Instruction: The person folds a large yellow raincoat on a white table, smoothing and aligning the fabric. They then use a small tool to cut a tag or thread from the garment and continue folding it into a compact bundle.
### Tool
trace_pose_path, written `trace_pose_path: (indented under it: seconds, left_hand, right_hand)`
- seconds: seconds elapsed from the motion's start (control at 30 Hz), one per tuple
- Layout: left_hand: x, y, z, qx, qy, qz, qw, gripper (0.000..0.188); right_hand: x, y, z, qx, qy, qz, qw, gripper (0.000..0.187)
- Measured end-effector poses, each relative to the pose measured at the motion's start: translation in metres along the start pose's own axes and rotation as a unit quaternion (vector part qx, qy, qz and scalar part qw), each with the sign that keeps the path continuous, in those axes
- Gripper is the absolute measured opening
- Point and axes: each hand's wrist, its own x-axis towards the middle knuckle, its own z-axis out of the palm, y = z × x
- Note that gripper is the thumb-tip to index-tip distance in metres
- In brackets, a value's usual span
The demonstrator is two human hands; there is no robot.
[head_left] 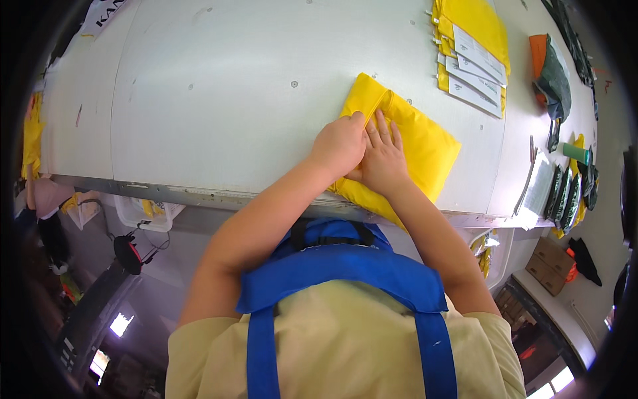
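Observation:
A folded yellow bundle of smooth, slightly shiny fabric [423,141] lies at an angle on the white table, near its front edge. Its lower corner hangs over that edge. My left hand [339,145] is closed, with the fingers curled on a folded edge of the fabric; the fingertips are partly hidden. Right beside it, my right hand [385,159] lies open and flat on the bundle, fingers stretched out. The two hands touch or nearly touch.
At the far right is a stack of yellow folded pieces [473,20] with white printed sheets [475,88]. A dark green and orange bundle [551,80], dark packets [563,199] and a green roll [576,153] lie further right. White bins [147,213] sit below the table edge.

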Motion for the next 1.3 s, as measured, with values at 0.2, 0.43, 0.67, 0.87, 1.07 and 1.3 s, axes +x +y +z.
trace_pose_path:
  seconds: [0.2,0.43,0.67,0.87,1.07,1.3]
  left_hand:
    - [0.002,0.004,0.021,0.015,-0.028,0.016,0.999,0.009]
    - [0.003,0.014,0.023,0.048,-0.035,0.029,0.998,0.011]
    - [0.013,0.03,0.032,0.143,-0.119,0.003,0.983,0.017]
    - [0.024,0.037,0.05,0.183,-0.136,-0.007,0.974,0.019]
    - [0.027,0.037,0.05,0.199,-0.147,0.006,0.969,0.016]
    - [0.032,0.031,0.026,0.13,-0.179,-0.02,0.975,0.017]
  right_hand:
    - [-0.003,0.016,0.018,0.129,0.101,-0.027,0.986,0.084]
    - [0.001,0.044,0.039,0.53,0.195,-0.002,0.825,0.074]
    - [-0.012,0.035,0.025,0.701,0.256,0.098,0.659,0.047]
    - [-0.076,-0.021,0.011,0.18,0.246,-0.141,0.942,0.016]
    - [-0.074,-0.021,0.026,0.197,0.252,-0.169,0.932,0.01]
    - [-0.052,-0.012,0.002,0.293,0.278,-0.012,0.915,0.007]
